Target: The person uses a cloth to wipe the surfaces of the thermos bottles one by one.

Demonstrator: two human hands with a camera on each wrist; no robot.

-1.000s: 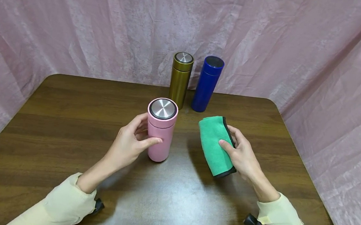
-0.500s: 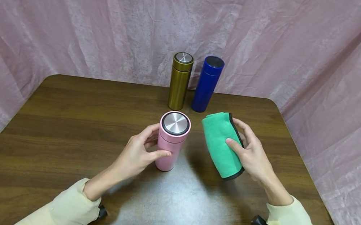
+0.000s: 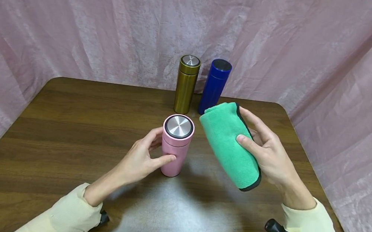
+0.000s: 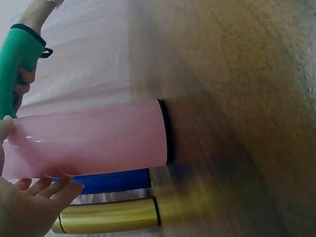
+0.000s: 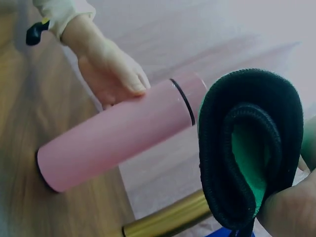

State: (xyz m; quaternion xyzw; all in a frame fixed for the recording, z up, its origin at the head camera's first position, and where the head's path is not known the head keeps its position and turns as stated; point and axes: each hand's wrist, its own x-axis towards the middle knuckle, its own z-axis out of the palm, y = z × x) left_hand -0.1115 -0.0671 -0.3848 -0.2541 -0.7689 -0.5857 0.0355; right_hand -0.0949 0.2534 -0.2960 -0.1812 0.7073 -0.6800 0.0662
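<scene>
My left hand grips a pink thermos bottle with a silver-topped lid, thumb at its near side and fingers behind. The bottle stands upright on the wooden table, and its dark base ring shows in the left wrist view. To the right, my right hand holds a folded green cloth with black edging, raised above the table and apart from the bottle. Seen from the right wrist, the cloth's rolled layers show end-on, beside the pink bottle.
Behind the pink bottle stand a gold thermos bottle and a blue thermos bottle; the cloth overlaps the blue one's lower part in the head view. The brown table ends at a pink curtain.
The pink bottle has come right and nearer with my left hand, then stayed almost in place. My right hand has lifted the green cloth higher and moved slightly right.
</scene>
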